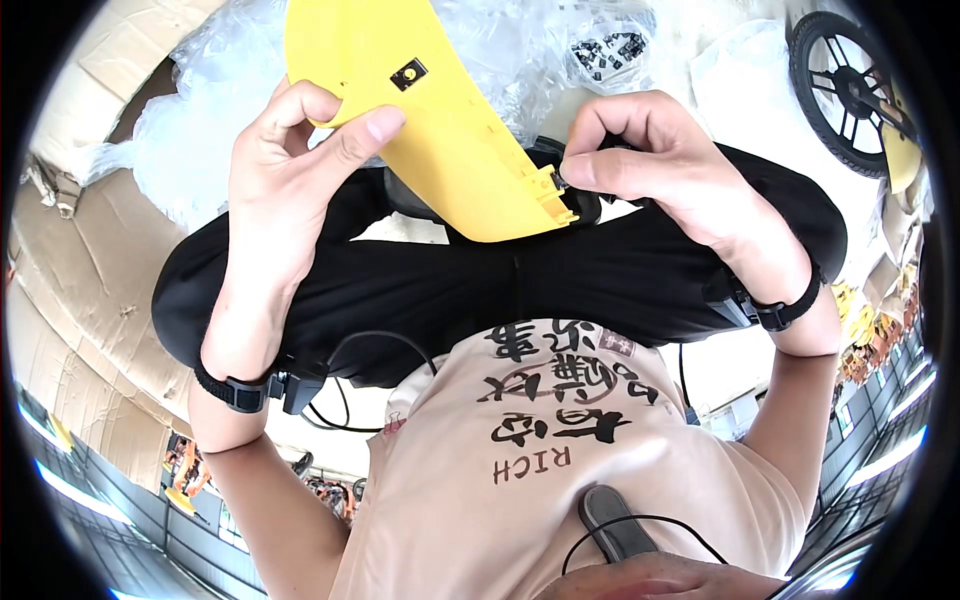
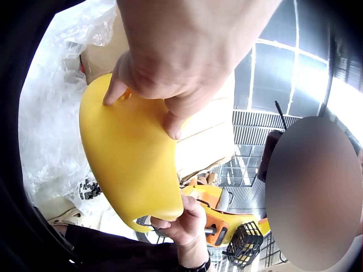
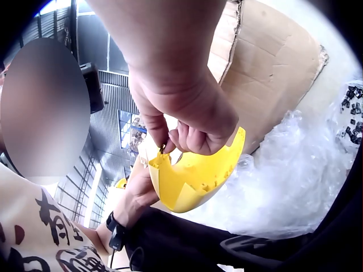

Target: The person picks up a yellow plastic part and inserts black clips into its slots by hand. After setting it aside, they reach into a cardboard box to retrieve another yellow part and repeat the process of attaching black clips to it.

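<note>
A curved yellow plastic cover (image 1: pixel 440 130) is held tilted above the person's lap. The left hand (image 1: pixel 300 150) grips its left edge, thumb across the near face; in the left wrist view, fingers press the cover's smooth outer side. A black clip (image 1: pixel 408 74) sits in the cover's upper part. At the tabbed lower right end, the right hand (image 1: pixel 650 155) pinches a small black clip (image 3: pixel 162 149) between thumb and index finger, right at a yellow tab. The fingertips hide most of that clip.
Clear plastic bags (image 1: pixel 500 60) spread beyond the cover, with several small black clips (image 1: pixel 608 55) lying on one. Flattened cardboard (image 1: pixel 90 300) covers the floor at left. A black spoked wheel (image 1: pixel 850 95) stands at the far right. Crossed legs in black trousers (image 1: pixel 420 290) lie beneath the cover.
</note>
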### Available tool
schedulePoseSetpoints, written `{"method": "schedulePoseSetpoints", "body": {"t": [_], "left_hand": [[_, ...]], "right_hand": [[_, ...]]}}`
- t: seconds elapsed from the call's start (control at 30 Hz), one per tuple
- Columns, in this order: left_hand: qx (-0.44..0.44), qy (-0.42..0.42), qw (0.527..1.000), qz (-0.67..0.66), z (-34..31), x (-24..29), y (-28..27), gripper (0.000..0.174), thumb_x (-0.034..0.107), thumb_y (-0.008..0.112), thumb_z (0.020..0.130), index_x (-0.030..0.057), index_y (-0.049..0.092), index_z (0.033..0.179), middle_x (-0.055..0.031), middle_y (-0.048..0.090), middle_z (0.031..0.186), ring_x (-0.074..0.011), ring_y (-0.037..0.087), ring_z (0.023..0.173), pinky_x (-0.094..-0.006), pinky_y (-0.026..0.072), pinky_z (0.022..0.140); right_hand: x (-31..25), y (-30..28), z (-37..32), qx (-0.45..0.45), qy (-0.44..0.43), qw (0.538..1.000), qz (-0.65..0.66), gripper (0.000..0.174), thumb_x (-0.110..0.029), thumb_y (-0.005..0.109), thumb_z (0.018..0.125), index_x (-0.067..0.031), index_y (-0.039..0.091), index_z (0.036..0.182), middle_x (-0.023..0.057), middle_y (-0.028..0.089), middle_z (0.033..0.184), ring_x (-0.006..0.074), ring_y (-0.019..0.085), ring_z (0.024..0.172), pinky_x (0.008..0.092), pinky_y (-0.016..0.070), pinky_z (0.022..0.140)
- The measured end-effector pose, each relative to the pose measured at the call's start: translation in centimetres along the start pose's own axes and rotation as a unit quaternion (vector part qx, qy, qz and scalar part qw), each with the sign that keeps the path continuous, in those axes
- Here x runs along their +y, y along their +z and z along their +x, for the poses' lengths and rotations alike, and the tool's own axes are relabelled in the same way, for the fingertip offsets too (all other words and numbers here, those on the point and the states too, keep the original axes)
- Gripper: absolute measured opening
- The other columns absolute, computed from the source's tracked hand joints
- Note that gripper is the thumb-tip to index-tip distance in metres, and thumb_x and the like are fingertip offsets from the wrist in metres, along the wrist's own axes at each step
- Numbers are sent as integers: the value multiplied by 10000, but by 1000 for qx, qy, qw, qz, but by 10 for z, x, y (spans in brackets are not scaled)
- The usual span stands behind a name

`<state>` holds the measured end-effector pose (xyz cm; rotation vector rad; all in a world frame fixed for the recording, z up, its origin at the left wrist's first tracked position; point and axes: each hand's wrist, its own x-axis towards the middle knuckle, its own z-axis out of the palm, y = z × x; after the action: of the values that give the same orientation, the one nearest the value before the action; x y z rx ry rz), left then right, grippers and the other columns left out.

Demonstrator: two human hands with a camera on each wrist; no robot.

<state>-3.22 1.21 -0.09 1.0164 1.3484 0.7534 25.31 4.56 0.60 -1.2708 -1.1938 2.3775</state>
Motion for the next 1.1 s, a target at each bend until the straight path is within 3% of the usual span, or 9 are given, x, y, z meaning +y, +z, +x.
{"method": "schedulePoseSetpoints", "body": {"t": [0.3, 0.4, 0.6, 0.7, 0.77, 0.8, 0.87, 1.0, 1.1], "left_hand": [[61, -22, 998, -20, -2, -6, 11, 154, 85, 767, 852, 23, 626, 854, -31, 636, 979, -105, 588, 963, -262, 494, 862], [67, -14, 998, -8, -4, -6, 18, 162, 80, 768, 850, 24, 616, 863, -31, 633, 979, -110, 592, 975, -266, 501, 866], [63, 16, 998, -10, -2, -7, 19, 176, 66, 769, 844, 24, 602, 879, -35, 640, 1006, -117, 595, 971, -256, 506, 864], [48, 11, 999, -24, -1, -3, 18, 161, 59, 763, 847, 30, 608, 879, -38, 646, 1020, -117, 593, 982, -262, 504, 869], [46, 33, 998, -41, -1, -1, 17, 148, 51, 759, 850, 39, 615, 880, -33, 651, 1021, -111, 587, 999, -267, 487, 889], [46, 35, 998, -41, -1, 0, 16, 148, 51, 759, 850, 39, 615, 880, -33, 651, 1021, -111, 587, 999, -267, 487, 889], [57, 25, 997, -45, -1, 3, 15, 138, 46, 756, 851, 45, 621, 878, -25, 654, 1022, -107, 581, 1013, -269, 468, 907], [66, 24, 996, -63, -2, 3, 16, 141, 39, 756, 850, 49, 616, 865, -22, 657, 1012, -109, 581, 1017, -265, 460, 913], [42, 60, 994, -80, -3, -3, 14, 167, 37, 758, 845, 47, 592, 857, -27, 607, 1083, -111, 573, 1044, -270, 467, 902]], "right_hand": [[5, 10, 1, 42, -6, 998, -44, 173, -149, 702, 861, 24, 699, 870, 23, 661, 788, 55, 566, 745, 220, 439, 678], [11, 14, 1, 9, -15, 998, -66, 188, -161, 704, 868, 27, 704, 872, 22, 644, 740, 48, 537, 699, 228, 412, 634], [17, 16, 3, -1, -2, 998, -62, 144, -116, 698, 895, 23, 665, 872, 24, 667, 804, 50, 584, 743, 202, 464, 679], [10, 14, 0, -6, -42, 996, -84, 181, -152, 666, 924, 23, 664, 879, -9, 607, 739, 32, 517, 662, 184, 402, 588], [1, 9, -3, -21, 45, 998, 39, 235, -196, 615, 958, 23, 655, 881, -46, 507, 684, 19, 401, 596, 184, 291, 517], [2, 7, -3, -21, 44, 998, 38, 235, -196, 615, 958, 23, 655, 881, -46, 507, 684, 19, 401, 596, 184, 291, 517], [4, 3, -2, -53, -9, 997, 54, 272, -229, 576, 980, 17, 646, 885, -67, 426, 664, 22, 304, 571, 199, 198, 495], [1, 3, -2, -62, -49, 995, -56, 247, -221, 606, 979, 12, 644, 908, -49, 517, 715, 17, 406, 609, 191, 312, 532], [7, 5, 0, -70, -85, 989, -102, 239, -213, 633, 972, 22, 646, 931, -38, 566, 771, 36, 470, 712, 207, 396, 639]]}}
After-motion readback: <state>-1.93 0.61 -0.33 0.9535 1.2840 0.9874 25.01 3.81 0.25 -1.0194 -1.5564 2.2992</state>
